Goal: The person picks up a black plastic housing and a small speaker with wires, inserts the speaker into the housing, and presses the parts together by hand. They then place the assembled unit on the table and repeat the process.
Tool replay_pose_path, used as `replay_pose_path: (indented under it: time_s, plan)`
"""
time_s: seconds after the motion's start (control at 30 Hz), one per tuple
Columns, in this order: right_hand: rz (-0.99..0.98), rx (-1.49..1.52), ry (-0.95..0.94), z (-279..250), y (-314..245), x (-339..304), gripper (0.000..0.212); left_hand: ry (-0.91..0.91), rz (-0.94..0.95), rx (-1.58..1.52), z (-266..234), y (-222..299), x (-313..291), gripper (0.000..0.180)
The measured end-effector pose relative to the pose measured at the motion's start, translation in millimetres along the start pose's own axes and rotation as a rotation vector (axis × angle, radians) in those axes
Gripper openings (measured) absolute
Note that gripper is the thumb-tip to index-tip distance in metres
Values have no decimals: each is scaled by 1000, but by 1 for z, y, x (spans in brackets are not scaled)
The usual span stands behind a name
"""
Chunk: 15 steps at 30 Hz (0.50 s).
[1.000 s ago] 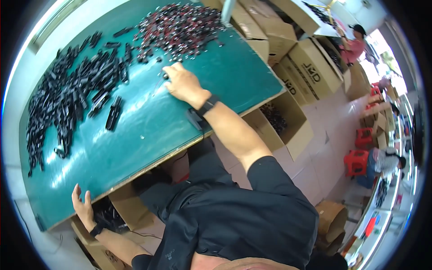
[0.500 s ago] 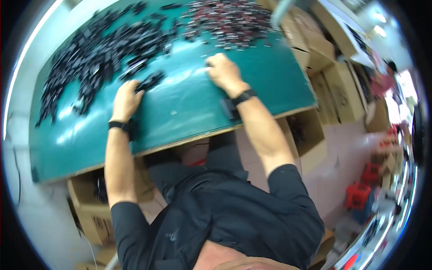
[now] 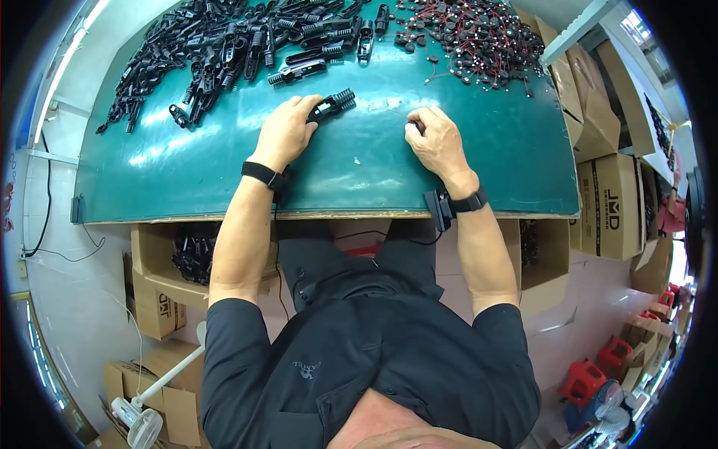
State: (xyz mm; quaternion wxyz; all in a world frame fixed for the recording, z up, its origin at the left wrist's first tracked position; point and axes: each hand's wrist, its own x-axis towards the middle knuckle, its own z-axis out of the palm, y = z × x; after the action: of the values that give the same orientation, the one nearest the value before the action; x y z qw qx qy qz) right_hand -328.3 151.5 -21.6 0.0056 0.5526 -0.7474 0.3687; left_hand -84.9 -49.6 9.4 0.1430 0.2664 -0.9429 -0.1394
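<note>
My left hand (image 3: 284,135) rests on the green table (image 3: 359,168), its fingers curled around the near end of a black ribbed plastic part (image 3: 330,106) that lies tilted, its far end pointing right. My right hand (image 3: 436,142) sits well apart to the right, fingers bent and pinching a small dark piece (image 3: 416,127) against the tabletop; I cannot tell what it is. Both wrists carry black bands.

Along the far left of the table I see a heap of black plastic parts (image 3: 224,45); at the far right lies a scatter of small round black components with red wires (image 3: 479,34).

To the right of the table stand brown cardboard boxes (image 3: 609,206) with dark printed marks on their sides. Under the near edge on the left, an open cardboard box (image 3: 168,258) holds more black parts. Red stools (image 3: 591,378) stand at the near right on the floor.
</note>
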Motion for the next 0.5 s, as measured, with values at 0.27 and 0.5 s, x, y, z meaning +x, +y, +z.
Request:
replay_pose_path:
  time_s: [0.27, 0.5]
  plan:
    - [260, 509, -25, -7, -25, -40, 13, 101, -33, -160, -9, 23, -70, 48]
    - [75, 538, 83, -9, -64, -67, 14, 340, -108, -310, 3, 44, -126, 48]
